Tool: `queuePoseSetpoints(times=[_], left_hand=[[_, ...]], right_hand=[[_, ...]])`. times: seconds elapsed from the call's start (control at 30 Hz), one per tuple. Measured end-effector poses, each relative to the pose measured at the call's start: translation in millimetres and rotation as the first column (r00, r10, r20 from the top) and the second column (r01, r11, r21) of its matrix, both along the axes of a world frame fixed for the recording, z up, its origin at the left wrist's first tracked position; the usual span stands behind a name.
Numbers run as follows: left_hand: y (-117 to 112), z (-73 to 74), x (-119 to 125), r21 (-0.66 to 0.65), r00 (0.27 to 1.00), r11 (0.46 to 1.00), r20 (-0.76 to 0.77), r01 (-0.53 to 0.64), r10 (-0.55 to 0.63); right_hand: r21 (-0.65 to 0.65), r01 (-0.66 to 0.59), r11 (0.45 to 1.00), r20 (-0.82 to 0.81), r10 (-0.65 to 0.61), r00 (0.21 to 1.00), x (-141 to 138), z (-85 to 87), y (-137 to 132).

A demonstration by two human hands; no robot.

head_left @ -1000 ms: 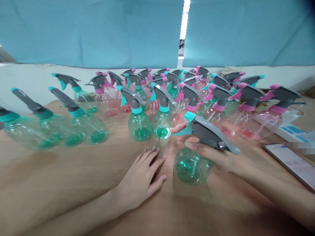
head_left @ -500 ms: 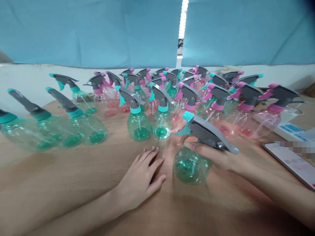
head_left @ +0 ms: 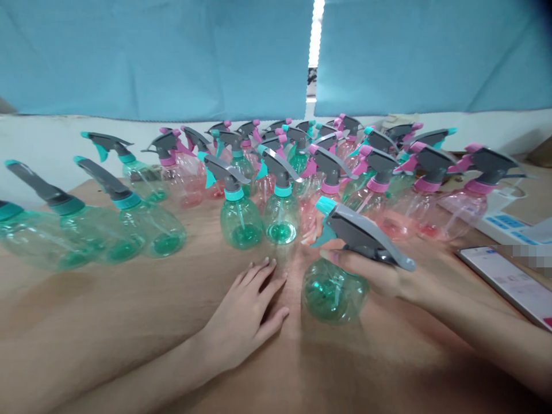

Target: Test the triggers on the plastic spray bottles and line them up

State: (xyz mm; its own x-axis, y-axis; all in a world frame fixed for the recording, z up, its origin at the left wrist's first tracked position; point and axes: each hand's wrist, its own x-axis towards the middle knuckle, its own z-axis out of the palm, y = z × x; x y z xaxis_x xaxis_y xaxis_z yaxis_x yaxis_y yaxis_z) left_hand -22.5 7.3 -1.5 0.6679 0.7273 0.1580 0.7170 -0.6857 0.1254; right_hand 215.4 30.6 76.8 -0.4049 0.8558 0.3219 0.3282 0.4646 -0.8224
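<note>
Gripping a green bottle (head_left: 334, 296) by its neck

Through the head view, I have the right hand (head_left: 376, 273) closed around the bottle's neck, thumb on the near side, fingertips showing on the far side close to the teal trigger (head_left: 326, 236). The bottle leans, just right of the middle and in front of the rows; I cannot tell whether its base touches the table (head_left: 107, 313). My left hand (head_left: 245, 310) rests palm down on the wood, fingers loosely spread, grasping nothing, just left of the bottle and apart from it.

Beyond the hands I see two teal-collared bottles (head_left: 240, 227) upright, side by side. Three more (head_left: 153, 230) line up on the left. Pink bottles (head_left: 464, 214) and other teal ones crowd behind and to the right. A phone (head_left: 502, 282) lies near the right forearm, its screen lit, with a white device (head_left: 508, 229) behind it. Blue curtains (head_left: 164, 57) hang at the back, split by a bright gap (head_left: 316, 34).
</note>
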Motion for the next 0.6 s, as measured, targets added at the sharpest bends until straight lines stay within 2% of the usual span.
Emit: queuePoseSetpoints(times=[0.3, 0.6], left_hand=[[0.0, -2.2, -1.0, 0.009, 1.000, 1.000, 0.005, 0.005, -0.005], [0.1, -1.6, -0.1, 0.004, 1.000, 1.000, 0.012, 0.002, -0.002]], right_hand=[[0.007, -0.084, 0.996, -0.085, 0.085, 0.993, 1.6, -3.1, 3.3], [0.084, 0.013, 0.996, -0.014, -0.011, 1.000, -2.6, 1.7, -1.4]])
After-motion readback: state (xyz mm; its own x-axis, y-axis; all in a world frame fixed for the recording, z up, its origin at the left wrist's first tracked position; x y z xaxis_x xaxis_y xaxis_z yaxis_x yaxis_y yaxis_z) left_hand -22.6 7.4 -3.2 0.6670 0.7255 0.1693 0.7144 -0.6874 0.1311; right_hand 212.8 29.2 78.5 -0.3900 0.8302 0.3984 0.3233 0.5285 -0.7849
